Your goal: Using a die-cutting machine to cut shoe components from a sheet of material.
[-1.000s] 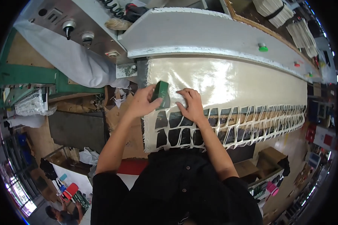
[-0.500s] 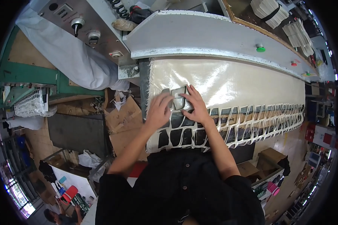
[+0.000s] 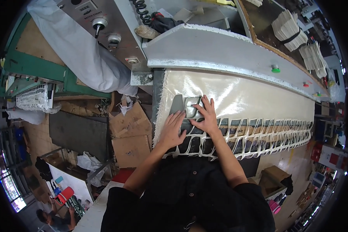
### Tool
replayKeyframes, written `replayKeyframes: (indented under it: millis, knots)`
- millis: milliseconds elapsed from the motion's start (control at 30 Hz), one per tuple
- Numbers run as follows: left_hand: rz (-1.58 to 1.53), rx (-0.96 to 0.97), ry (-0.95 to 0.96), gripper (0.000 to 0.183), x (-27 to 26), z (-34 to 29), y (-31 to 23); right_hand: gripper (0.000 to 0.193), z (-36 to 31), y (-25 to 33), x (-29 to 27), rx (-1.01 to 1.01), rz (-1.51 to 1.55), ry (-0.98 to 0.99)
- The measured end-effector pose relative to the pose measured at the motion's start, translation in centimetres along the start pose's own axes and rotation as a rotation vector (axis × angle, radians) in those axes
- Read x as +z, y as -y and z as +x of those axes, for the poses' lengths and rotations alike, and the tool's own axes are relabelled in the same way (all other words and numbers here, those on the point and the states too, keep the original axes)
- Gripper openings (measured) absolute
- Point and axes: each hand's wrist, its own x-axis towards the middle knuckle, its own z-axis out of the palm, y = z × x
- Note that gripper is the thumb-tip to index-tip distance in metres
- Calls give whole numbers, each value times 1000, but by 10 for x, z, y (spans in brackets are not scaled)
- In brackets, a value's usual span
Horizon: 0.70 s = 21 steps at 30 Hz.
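A glossy cream sheet [image 3: 255,91] lies under the press, its near strip cut into a net of holes. A metal cutting die [image 3: 192,107], a curved frame with a crossbar, sits on the sheet near its left end. My right hand [image 3: 208,119] holds the die's right side, thumb at the near corner and index finger on the frame. Left of the die is a flat grey shape [image 3: 176,103]; whether it is a loose piece or a hole I cannot tell. My left hand [image 3: 172,130] lies flat, fingers stretched over the shape's near end.
Beyond the sheet runs the press's grey beam [image 3: 220,50] with a green button [image 3: 275,69]. A control panel [image 3: 104,29] stands at upper left. Bundled pale pieces [image 3: 288,29] rest at upper right. Cardboard [image 3: 131,127] lies left; another person [image 3: 58,220] is at lower left.
My left hand has drawn back toward me from beside the die, uncovering more of the grey shape. The right hand stays on the die. The whole view has shifted slightly.
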Motion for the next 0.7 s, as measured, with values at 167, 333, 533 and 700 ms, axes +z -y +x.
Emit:
replayKeyframes:
  millis: [167, 333, 533, 700]
  knots:
    - [31, 23, 28, 84, -6, 17, 5, 71, 16, -9, 1, 3, -13, 3]
    - [67, 34, 2, 83, -14, 47, 7, 76, 42, -21, -7, -9, -37, -14]
    - [-1, -80, -311, 65, -10, 62, -15, 36, 79, -32, -95, 131, 48, -224]
    - [-209, 17, -135, 40, 10, 77, -36, 52, 135, -92, -231, 515, 145, -415]
